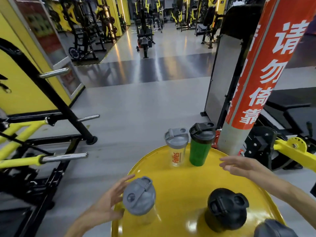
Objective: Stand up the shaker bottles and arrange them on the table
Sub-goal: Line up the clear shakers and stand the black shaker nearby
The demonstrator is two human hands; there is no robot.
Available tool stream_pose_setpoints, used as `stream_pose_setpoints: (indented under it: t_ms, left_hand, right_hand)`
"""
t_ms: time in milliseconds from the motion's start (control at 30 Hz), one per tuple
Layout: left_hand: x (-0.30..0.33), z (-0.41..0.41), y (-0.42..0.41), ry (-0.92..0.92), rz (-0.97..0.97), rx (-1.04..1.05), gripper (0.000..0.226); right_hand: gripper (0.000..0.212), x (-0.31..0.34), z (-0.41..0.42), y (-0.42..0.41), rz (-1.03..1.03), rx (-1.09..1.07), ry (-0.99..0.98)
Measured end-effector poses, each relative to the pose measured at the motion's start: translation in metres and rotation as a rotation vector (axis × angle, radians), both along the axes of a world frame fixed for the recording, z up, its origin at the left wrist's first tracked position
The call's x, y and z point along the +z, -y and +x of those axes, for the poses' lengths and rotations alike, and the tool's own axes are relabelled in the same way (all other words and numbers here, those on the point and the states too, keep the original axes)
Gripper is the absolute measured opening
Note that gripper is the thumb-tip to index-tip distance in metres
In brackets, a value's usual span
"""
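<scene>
Round glossy yellow metal table (pixel 179 182) carried four shakers upright, long axes vertical, lids up: clear plastic grey-lidded bottle with orange lettering (pixel 177 147) beside green black-lidded bottle (pixel 201 144) at far edge; clear grey-lidded bottle (pixel 139 197) near left; black bottle (pixel 226 209) near right. Fifth dark lid (pixel 273 228) cut off at frame corner. Left hand (pixel 109 200) splayed beside near grey lid, contact unclear. Right hand (pixel 239 165) splayed, empty, blurred.

Bright indoor light, floor glare, warped edges
</scene>
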State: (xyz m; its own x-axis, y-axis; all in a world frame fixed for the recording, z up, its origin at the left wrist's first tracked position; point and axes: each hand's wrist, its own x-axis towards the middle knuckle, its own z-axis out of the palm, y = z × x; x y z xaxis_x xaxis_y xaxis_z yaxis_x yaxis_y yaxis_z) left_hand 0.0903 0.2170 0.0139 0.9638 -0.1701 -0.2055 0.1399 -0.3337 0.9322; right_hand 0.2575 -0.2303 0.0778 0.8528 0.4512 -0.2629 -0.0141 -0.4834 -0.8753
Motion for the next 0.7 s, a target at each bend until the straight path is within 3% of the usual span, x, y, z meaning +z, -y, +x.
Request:
stream_pose_setpoints:
  t_ms: [100, 400, 700]
  left_hand:
    - [0.0, -0.011, 0.017, -0.01, -0.039, -0.003, 0.101]
    - [-0.006, -0.01, 0.044, 0.043, -0.017, 0.162, 0.091]
    - [-0.048, -0.026, 0.109, 0.228, -0.086, 0.582, 0.109]
  right_hand:
    - [0.036, 0.013, -0.009, -0.025, -0.004, 0.1, 0.055]
    - [0.047, 0.026, -0.038, -0.058, -0.005, 0.289, 0.116]
    - [0.032, 0.026, -0.049, -0.061, -0.024, 0.305, 0.159]
